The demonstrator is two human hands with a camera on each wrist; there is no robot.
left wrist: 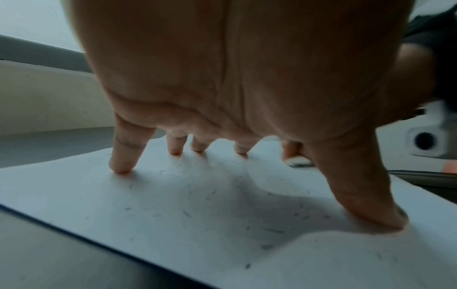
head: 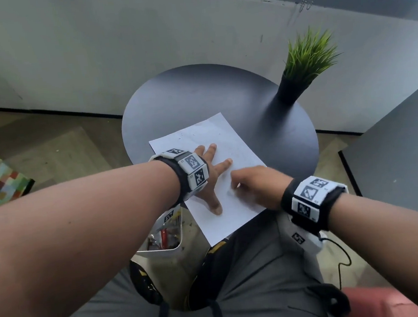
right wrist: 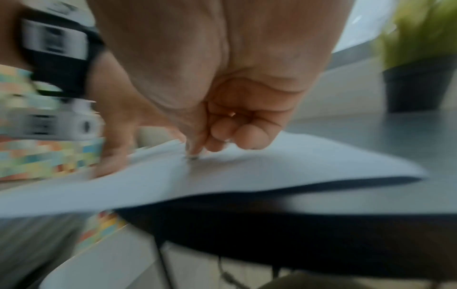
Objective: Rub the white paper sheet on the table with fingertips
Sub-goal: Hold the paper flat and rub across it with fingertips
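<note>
The round dark grey table [head: 197, 96] carries the white paper sheet [head: 201, 136], which lies at its near edge and overhangs toward me. I spread my left hand [head: 210, 173] with straight fingers pressed down to pin it, I judge. My right hand [head: 258, 185] is curled, one fingertip [right wrist: 194, 151] touching the paper to rub, gripping nothing.

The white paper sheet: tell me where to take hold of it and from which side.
Probably the near corner of the white paper sheet, which overhangs the round table toward the person; pinch it from the lap side, thumb above. Elsewhere it lies flat, pinned by the left hand and touched by the right hand.
</note>
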